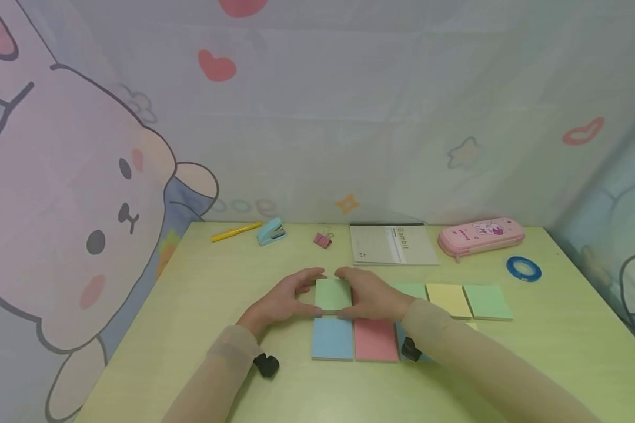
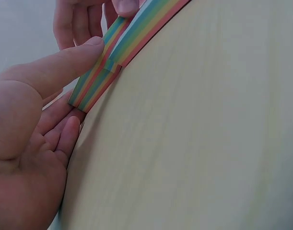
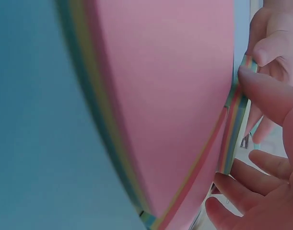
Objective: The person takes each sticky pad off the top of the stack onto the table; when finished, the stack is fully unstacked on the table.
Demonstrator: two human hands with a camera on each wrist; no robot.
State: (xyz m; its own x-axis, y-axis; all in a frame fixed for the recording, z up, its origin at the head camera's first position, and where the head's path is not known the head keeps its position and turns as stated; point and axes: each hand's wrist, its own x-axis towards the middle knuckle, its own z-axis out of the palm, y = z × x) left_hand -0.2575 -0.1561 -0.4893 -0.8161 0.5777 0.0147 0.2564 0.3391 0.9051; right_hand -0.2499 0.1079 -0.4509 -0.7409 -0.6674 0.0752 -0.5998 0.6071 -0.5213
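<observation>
A green sticky note pad [image 1: 332,294] sits mid-table, raised slightly between both hands. My left hand [image 1: 303,288] grips its left side and my right hand [image 1: 353,288] grips its right side. In the left wrist view, the left thumb [image 2: 64,64] presses on the pad's rainbow-striped edge [image 2: 100,76], with the fingers [image 2: 64,136] curled beneath. In the right wrist view, the right thumb [image 3: 268,96] lies on that striped edge [image 3: 234,122]. Just in front lie a blue pad [image 1: 332,338] and a pink pad [image 1: 376,340], side by side.
To the right lie green [image 1: 414,289], yellow [image 1: 448,300] and green [image 1: 488,302] pads. Along the back stand a yellow pen [image 1: 236,231], blue stapler [image 1: 271,231], pink binder clip [image 1: 323,239], notebook [image 1: 391,244], pink pencil case [image 1: 480,235] and blue tape roll [image 1: 523,268].
</observation>
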